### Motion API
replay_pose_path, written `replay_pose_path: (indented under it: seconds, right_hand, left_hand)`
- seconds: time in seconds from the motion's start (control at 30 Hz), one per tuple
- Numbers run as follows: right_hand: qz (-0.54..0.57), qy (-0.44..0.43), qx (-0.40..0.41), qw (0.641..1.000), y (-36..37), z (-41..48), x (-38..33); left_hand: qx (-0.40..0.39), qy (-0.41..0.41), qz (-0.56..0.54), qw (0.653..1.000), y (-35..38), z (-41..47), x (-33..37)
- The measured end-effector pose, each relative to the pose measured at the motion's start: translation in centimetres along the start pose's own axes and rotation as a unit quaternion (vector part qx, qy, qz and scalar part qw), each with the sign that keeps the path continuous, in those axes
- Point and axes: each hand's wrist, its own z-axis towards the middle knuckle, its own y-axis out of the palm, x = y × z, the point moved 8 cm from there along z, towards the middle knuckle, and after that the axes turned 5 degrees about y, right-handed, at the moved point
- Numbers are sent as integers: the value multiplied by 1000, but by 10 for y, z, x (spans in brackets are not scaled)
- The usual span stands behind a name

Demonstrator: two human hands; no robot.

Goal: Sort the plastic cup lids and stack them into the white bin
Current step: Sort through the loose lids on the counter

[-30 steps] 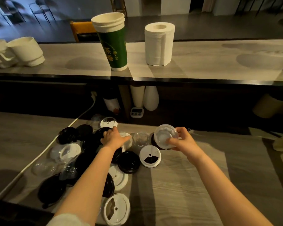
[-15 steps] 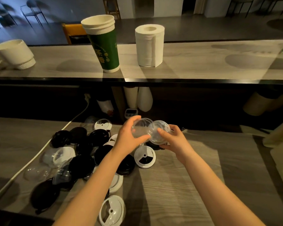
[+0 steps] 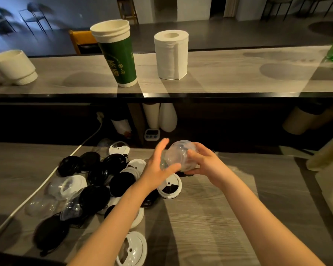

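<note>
My right hand [image 3: 202, 164] curls round the clear domed lids [image 3: 178, 157] above the counter [image 3: 210, 217], my left hand [image 3: 158, 167] flat-fingered against them; they look light, flimsy and slick, best gripped at the rims.

A single head-worn wide-angle camera looks forward and down from above and behind the right hand [image 3: 206, 164] gripping the clear lids [image 3: 178, 156]; it sits close to the grip, with the raised counter [image 3: 229, 73] well beyond it
</note>
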Motion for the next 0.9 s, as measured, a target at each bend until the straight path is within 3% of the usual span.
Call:
replay_pose_path:
  seconds: [0.1, 0.2, 0.27, 0.33, 0.4, 0.47, 0.57, 0.67, 0.77, 0.83, 0.9]
  right_hand:
    - [-5, 27, -52, 998, 17, 14, 3]
    - [-34, 39, -92, 994, 38, 34, 5]
    - [-75, 48, -60, 994, 42, 54, 9]
    - [-190, 37, 26, 981, 35, 79, 14]
    - [-373, 5, 80, 925, 32, 98, 19]
    - [-511, -12, 36, 859, 46, 112, 30]
    - [-615, 0, -86, 784, 73, 126, 60]
    - [-679, -2, -112, 725, 83, 135, 81]
    - [-675, -19, -73, 734, 80, 139, 80]
    - [-626, -47, -40, 778, 75, 135, 68]
    - [-530, -82, 9, 844, 65, 126, 51]
  left_hand:
    - [22, -124, -173, 977, -13, -3, -30]
    - [69, -146, -211, 964, -30, -2, -43]
    - [145, -151, -187, 960, -54, 0, -56]
    - [218, -165, -168, 947, -78, -2, -73]
    - [272, -184, -151, 933, -96, -4, -89]
    - [310, -197, -135, 920, -108, -7, -101]
    - [352, -201, -138, 904, -116, -12, -111]
    - [361, -202, -146, 898, -116, -14, -120]
    - [370, -203, -147, 895, -116, -16, -118]
    - [376, -205, -137, 893, -116, -17, -117]
    - [385, -209, -135, 889, -117, -19, -119]
